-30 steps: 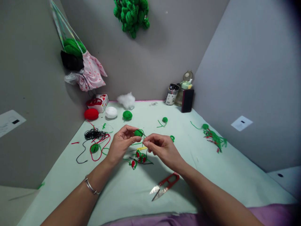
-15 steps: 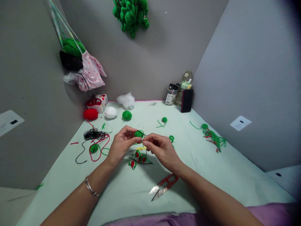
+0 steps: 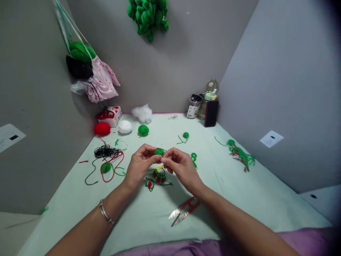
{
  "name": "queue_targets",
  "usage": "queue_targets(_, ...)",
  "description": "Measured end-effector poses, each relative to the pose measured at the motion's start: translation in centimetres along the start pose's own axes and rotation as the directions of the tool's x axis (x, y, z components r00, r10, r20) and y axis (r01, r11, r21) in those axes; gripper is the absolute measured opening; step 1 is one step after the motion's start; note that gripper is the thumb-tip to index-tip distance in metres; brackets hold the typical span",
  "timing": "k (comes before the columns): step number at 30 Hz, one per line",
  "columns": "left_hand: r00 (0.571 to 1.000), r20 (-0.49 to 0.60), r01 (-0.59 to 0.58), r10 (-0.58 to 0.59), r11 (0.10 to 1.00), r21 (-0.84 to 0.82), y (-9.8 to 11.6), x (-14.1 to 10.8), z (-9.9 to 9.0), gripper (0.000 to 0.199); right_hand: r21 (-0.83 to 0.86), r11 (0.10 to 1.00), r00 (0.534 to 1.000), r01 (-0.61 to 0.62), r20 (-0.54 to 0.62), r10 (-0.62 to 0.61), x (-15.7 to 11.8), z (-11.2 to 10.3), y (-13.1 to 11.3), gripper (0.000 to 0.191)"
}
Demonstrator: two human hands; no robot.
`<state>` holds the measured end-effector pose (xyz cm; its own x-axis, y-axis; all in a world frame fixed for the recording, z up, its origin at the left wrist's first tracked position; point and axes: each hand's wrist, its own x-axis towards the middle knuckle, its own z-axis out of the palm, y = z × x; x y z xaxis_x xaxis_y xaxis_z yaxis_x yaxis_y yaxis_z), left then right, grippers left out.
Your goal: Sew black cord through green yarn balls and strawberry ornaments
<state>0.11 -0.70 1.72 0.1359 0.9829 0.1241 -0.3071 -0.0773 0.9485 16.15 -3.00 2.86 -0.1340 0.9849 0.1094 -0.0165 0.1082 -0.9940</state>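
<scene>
Between thumb and fingers, my left hand point(image 3: 140, 164) holds a small green crocheted piece point(image 3: 159, 152) with dark yarn on it. My right hand point(image 3: 181, 166) is pinched against the right side of that piece, its fingertips meeting my left thumb. What the right fingertips grip is too small to make out. A dark strand hangs below them. Under my hands lie several small red and green crocheted pieces point(image 3: 150, 185) and a yellow strip point(image 3: 159, 167). Thread snips with red handles point(image 3: 183, 212) rest on the table near my right forearm.
Black yarn point(image 3: 106, 152), red yarn point(image 3: 115, 174) and a green crocheted piece point(image 3: 106, 167) lie at left. Red point(image 3: 102, 128), white point(image 3: 125, 127) and green point(image 3: 143, 130) yarn balls stand behind, near white stuffing point(image 3: 142, 113). Green pieces with tails point(image 3: 242, 156) lie right; a phone point(image 3: 211, 113) leans at back.
The green piece has turned slightly and shifted a little to the right between my fingers. My right fingers have curled in closer to it.
</scene>
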Motion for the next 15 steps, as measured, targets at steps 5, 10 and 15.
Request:
queue_targets(5,0.996,-0.009,-0.09,0.093,0.983,0.161,-0.7,0.0,-0.3,0.025,0.232,0.949,0.97,-0.214,0.165,0.178,0.9,-0.9,0.0,0.03)
queue_targets(10,0.99,0.004,-0.138,0.14,0.972,0.192,-1.0,0.2,-0.5,0.023,0.116,0.989,0.991,-0.088,0.111,0.075,0.6,-1.4,-0.7,0.022)
queue_targets(15,0.991,0.05,-0.133,0.125,0.97,0.204,-0.8,0.2,-0.5,0.021,-0.353,0.914,0.977,0.201,0.003,-0.214,0.7,-2.0,-0.4,0.011)
